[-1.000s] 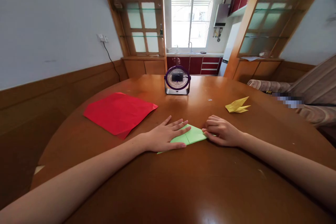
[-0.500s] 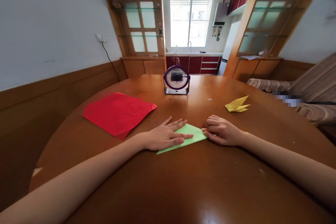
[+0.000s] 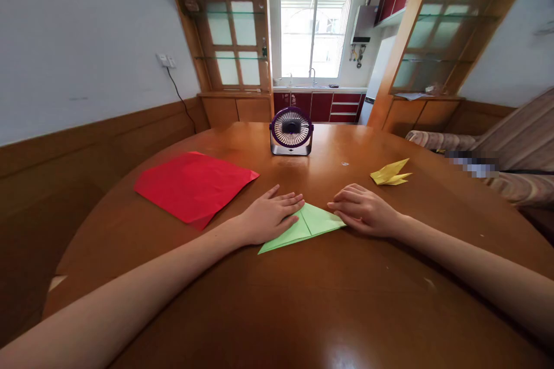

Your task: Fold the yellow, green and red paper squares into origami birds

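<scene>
Hands: two, (image 3: 268, 218) (image 3: 363, 211) on one green paper (image 3: 309, 223)

Table (image 3: 303, 311): varnished wood, glossy, smooth, reflecting light near its front edge.
Green sheet (image 3: 309, 225): thin paper, matt, creased.
Red sheet (image 3: 194, 184): paper, matt, faintly wrinkled, toward the table's left edge.
Yellow folded piece (image 3: 390, 173): paper, matt.
Fan (image 3: 291, 131): purple glossy plastic casing, fine pale grille, at the far edge.
</scene>
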A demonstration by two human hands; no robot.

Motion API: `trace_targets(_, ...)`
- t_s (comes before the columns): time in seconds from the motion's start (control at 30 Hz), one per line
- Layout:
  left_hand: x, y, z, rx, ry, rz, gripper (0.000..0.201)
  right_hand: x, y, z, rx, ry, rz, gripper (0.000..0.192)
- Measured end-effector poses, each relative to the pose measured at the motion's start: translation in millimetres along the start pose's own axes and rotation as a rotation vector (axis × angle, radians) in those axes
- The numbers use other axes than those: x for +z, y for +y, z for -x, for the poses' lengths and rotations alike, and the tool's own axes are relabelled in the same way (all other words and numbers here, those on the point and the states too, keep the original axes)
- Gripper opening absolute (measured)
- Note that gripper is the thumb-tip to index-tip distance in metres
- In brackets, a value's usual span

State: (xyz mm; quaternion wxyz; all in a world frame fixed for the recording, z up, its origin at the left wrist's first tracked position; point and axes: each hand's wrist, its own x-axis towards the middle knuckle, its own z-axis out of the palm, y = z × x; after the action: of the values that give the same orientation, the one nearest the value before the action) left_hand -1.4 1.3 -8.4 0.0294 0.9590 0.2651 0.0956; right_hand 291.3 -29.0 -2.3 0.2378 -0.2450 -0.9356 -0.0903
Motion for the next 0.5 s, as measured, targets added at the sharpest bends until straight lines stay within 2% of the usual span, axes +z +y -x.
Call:
trace_targets(0.17,0.8,-5.4,-3.7,-0.009,0.001,0.093,0.045,2.7,-9.7,-11.3,0.002,-0.026,-0.065,0.028)
trace_targets(0.33,-5.5,-9.3,-4.9,-0.036,-0.091,0.206,0.046,13.6,-14.8,-30.7,-0.068,-0.114,-0.152,0.03)
trace_targets(0.5,-10.3,-3.4,-1.9,-0.079,-0.058,0.175,0.051,23.2,-6.5,-45.4,-0.086,-0.188,-0.206,0.033)
